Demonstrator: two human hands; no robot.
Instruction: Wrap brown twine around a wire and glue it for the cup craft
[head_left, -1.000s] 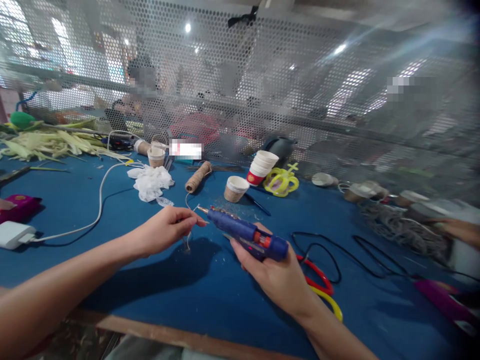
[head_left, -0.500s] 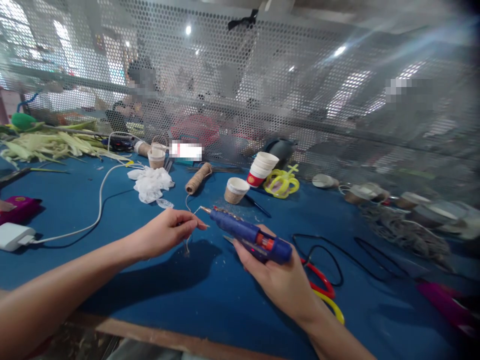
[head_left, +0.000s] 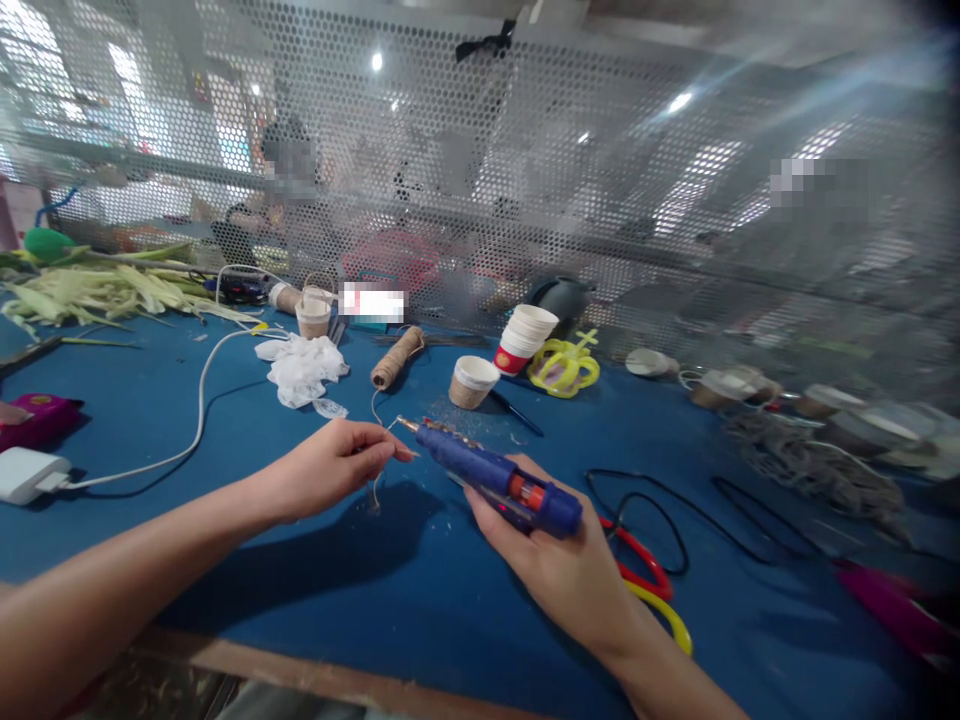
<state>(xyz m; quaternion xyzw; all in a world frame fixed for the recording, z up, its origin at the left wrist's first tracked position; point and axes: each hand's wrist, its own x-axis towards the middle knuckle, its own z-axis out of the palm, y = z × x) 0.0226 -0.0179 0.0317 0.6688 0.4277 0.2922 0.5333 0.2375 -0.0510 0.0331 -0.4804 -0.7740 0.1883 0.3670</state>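
Observation:
My right hand (head_left: 559,560) is wrapped around a blue hot glue gun (head_left: 480,465), its nozzle pointing left. Close to that nozzle, my left hand (head_left: 352,460) pinches a thin length of twine (head_left: 377,410), which runs back to a spool of twine (head_left: 398,358). A loose end hangs below the fingers. Whether the nozzle touches the twine I cannot tell. Beyond the glue gun stands a small paper cup (head_left: 473,383) with brown twine wound round its lower part. Partly hidden behind my right wrist are the red and yellow handles (head_left: 660,610) of what look like scissors.
White crumpled film (head_left: 304,370) lies left of the spool. Stacked paper cups (head_left: 525,335) and a yellow crown-shaped piece (head_left: 564,365) stand further back. A black cord (head_left: 675,515) loops at right; a white charger (head_left: 34,474) trails its cable at left. A perforated metal screen (head_left: 450,170) borders the table.
The glue gun has shifted slightly left, with its nozzle a little lower. My left hand keeps its pinch on the twine almost unmoved.

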